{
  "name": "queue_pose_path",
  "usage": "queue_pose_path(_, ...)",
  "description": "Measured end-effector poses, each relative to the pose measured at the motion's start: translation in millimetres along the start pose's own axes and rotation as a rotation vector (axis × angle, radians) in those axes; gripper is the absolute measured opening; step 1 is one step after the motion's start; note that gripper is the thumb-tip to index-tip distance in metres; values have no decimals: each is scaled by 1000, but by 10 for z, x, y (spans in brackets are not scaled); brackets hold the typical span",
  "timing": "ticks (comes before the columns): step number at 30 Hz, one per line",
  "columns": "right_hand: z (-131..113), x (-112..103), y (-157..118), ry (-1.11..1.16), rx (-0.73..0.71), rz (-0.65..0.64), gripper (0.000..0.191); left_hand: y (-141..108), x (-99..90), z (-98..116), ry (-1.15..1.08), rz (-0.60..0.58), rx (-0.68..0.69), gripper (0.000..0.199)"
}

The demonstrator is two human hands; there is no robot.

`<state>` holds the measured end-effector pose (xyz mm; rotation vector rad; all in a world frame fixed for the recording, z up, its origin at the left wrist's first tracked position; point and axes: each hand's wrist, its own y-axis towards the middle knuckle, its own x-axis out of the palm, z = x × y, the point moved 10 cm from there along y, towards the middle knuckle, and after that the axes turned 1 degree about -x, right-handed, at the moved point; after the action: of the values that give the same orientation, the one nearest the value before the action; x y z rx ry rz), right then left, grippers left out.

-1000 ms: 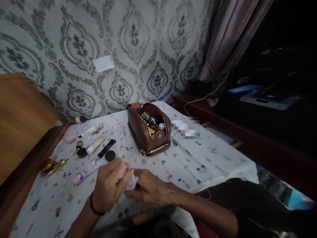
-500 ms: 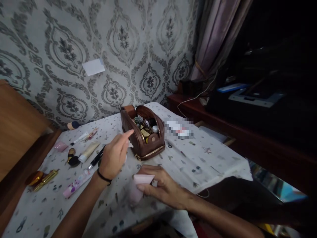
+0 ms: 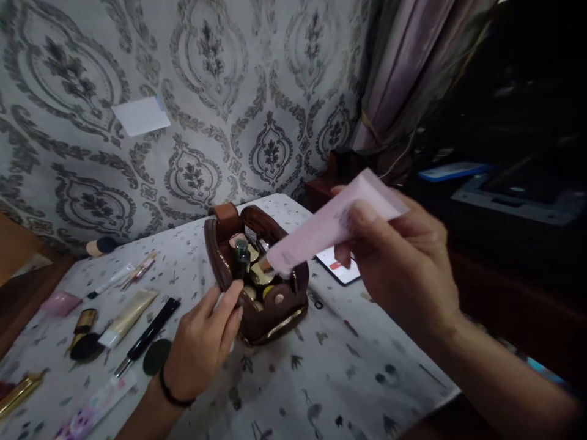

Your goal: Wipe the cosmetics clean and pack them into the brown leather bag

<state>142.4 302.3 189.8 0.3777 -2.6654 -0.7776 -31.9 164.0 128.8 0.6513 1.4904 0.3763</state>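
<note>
My right hand (image 3: 398, 256) grips a pink squeeze tube (image 3: 321, 229), which slants down with its lower end over the mouth of a brown leather cosmetic bag (image 3: 279, 321). The bag stands unzipped; inside are a dark green-capped bottle (image 3: 241, 256) and several small cosmetics, partly hidden by the tube. At the bag's near left side, my left hand (image 3: 206, 342) has its bent fingers against the wall and rim. Just left of that hand lie a round dark green item (image 3: 156, 357) and a black-handled makeup brush (image 3: 149, 333).
On the patterned tablecloth (image 3: 293, 385) at left lie a cream tube (image 3: 128, 318), a pink floral tube (image 3: 98, 406), a gold tube (image 3: 21, 394), a dark round compact (image 3: 86, 347) and a brush (image 3: 101, 245). A phone (image 3: 337, 266) rests right of the bag; dark furniture stands beyond.
My right hand has lifted the pink tube from low near the table's front edge up and right, to above the bag. My left hand's pointing fingers are now bent against the bag's side.
</note>
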Motion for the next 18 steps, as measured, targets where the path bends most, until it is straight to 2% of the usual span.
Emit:
queue_pose_path(2,14,129,292,-3,-105,-14,11,-11,22,9,-3,19,-18,33)
queue_pose_path(4,136,344,555,-33,-152,-81,13,-14,26,13,30,49,-30,32)
queue_pose_path(8,613,931,861,-161,-62,-327,16,-63,108,-20,39,29,-38,32)
queue_pose_path(11,946,1295,846,-245,45,-495,18,-137,206,-69,24,-18,-64,39)
queue_pose_path(13,1115,1462,764,-289,107,-590,19,-184,237,-110,45,-16,-101,45)
queue_pose_path(15,1262,1555,680,-337,169,-662,19,-220,259,-134,70,-12,-122,48)
queue_pose_path(18,1455,1580,599,-502,253,-751,14,-255,280,-145,94,-13,-124,50)
